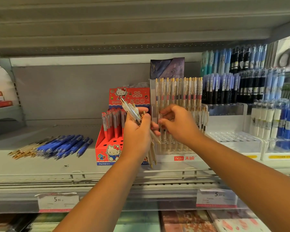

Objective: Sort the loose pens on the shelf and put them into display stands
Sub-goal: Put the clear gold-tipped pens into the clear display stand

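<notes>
Mid-frame, the left hand (pixel 137 129) grips a bundle of clear, gold-tipped pens (pixel 131 109). The right hand (pixel 179 124) pinches a single clear pen (pixel 160 117) before the clear acrylic display stand (pixel 174 153). At lower left lie loose blue pens (pixel 65 146).

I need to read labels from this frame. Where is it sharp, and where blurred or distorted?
Head view: the Hello Kitty stand and the logo on the clear stand are sharp; the right hand and the pen it pinches are blurred; the price tags are soft; the shelf rail bows from the wide-angle lens.
</notes>
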Demonstrator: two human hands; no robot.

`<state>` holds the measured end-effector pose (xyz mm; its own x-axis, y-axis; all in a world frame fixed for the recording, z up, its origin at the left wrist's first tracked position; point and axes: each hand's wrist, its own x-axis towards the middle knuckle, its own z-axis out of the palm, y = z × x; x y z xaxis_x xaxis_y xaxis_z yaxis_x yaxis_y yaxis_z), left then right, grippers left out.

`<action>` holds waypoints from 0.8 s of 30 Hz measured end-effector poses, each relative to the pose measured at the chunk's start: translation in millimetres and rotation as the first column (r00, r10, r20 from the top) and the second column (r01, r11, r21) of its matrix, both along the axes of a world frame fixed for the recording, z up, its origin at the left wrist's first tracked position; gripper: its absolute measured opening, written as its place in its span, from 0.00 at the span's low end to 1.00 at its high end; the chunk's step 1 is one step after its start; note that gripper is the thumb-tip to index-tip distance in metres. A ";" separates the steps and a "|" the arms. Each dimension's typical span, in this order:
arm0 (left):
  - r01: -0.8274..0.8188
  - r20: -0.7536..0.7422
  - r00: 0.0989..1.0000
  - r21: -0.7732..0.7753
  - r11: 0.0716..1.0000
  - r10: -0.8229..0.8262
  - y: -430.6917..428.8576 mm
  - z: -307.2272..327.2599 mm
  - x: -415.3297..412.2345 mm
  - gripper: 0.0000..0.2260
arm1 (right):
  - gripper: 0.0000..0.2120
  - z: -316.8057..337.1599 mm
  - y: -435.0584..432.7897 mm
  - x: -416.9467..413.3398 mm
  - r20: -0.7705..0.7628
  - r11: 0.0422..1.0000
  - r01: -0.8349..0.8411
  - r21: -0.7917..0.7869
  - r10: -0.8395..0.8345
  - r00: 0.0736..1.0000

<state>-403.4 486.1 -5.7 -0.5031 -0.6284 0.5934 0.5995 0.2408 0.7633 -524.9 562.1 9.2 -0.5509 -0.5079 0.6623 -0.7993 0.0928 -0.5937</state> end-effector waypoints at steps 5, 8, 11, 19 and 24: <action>0.046 0.017 0.999 0.016 0.999 -0.046 0.2 0.3 -0.4 0.04 | 0.11 0.8 9.5 10.7 -0.210 0.996 0.085 0.011 -0.081 0.974; 0.047 0.018 0.999 -0.010 0.999 -0.047 1.3 1.1 0.8 0.05 | 0.12 2.3 15.8 24.7 -0.215 1.000 0.001 -0.031 -0.008 0.977; 0.017 0.023 1.000 -0.039 0.999 -0.017 1.5 0.3 1.4 0.07 | 0.08 7.5 19.1 38.2 0.021 0.951 -0.291 -0.105 0.295 0.955; 0.058 0.051 0.997 -0.003 0.998 -0.058 4.6 0.4 2.9 0.07 | 0.12 15.4 27.1 40.0 0.078 0.944 -0.330 0.009 0.328 0.942; 0.027 0.076 0.997 -0.048 0.998 -0.023 5.3 -0.2 2.4 0.07 | 0.10 15.3 28.8 39.8 0.221 0.945 -0.318 -0.074 0.327 0.919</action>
